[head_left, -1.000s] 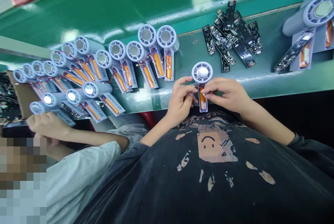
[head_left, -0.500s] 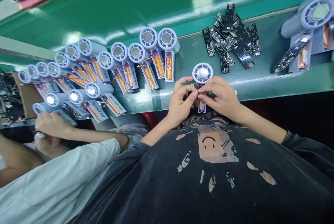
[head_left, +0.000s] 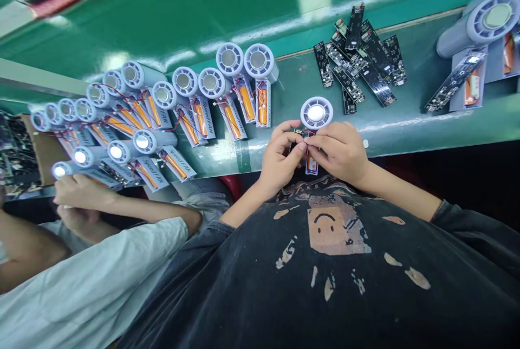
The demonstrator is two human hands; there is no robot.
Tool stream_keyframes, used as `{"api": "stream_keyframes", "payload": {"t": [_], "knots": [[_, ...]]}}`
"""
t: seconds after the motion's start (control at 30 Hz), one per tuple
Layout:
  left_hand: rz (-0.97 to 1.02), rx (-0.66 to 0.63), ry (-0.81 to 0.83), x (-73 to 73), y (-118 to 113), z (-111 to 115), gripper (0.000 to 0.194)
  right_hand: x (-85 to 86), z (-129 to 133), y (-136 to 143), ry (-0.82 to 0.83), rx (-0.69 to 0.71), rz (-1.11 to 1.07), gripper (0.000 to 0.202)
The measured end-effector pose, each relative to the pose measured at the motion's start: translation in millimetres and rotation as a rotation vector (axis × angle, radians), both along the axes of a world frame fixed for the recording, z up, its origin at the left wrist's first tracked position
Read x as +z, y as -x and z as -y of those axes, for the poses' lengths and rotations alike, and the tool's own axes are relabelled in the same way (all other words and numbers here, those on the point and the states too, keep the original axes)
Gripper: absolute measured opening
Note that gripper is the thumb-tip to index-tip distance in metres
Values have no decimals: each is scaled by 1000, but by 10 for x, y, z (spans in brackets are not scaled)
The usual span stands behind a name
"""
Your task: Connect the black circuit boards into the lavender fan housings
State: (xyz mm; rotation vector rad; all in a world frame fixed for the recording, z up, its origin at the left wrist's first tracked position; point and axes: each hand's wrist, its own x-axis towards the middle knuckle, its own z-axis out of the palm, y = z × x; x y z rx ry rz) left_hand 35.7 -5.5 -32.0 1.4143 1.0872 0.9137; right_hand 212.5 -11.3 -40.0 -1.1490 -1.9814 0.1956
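- At the far left, loose circuit boards are piled beside an upright cardboard panel.
- Near it, a co-worker's hand is held in front of the nearest grey fans; its fingers are curled, and what is gripped cannot be told.
- Along the green bench, a group of grey fans is laid out, with orange batteries and thin red and black wires exposed in the open handles.
- The left hand is placed at the left side of the fan being worked on; a small dark board, mostly hidden, is pinched between its fingers.
- That fan is set at the bench's front edge, round head away from the body, its open handle partly covered by fingers.
- By the right hand, the handle is reached from the other side; thumb and forefinger are brought close to the left fingertips, but whether a wire is pinched cannot be told.
- Just beside that hand, a small white piece is seen.
- Beyond it, black circuit boards are heaped.
- At the far right, one board is leaned across another fan.
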Motion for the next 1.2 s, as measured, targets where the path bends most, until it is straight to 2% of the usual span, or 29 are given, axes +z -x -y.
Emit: {"api": "stream_keyframes", "payload": {"t": [0.13,0.23,0.43,0.57,0.67,0.77,0.93,1.07,1.2], "knots": [[177,33,200,-7,-35,-3,30,-4,-4,7,90,1,-53,16],[261,50,304,-25,-54,-3,29,-21,-2,17,52,7,-94,13],[333,30,384,-71,-58,-3,28,9,5,15,43,6,-31,16],[317,47,346,-66,-46,10,31,3,-7,0,31,16,-51,16],[252,30,234,-66,-25,24,21,-21,-20,-2,59,-15,-98,20],[210,43,123,-88,-10,36,34,6,-27,-6,135,-12,-132,22],[168,57,98,-115,-5,46,27,139,-15,-9,167,-18,66,27],[58,65,-68,-89,-1,52,21,197,1,6,160,-51,195,31],[-51,35,-246,-54,4,37,16,212,2,5,171,-40,212,34]]}}
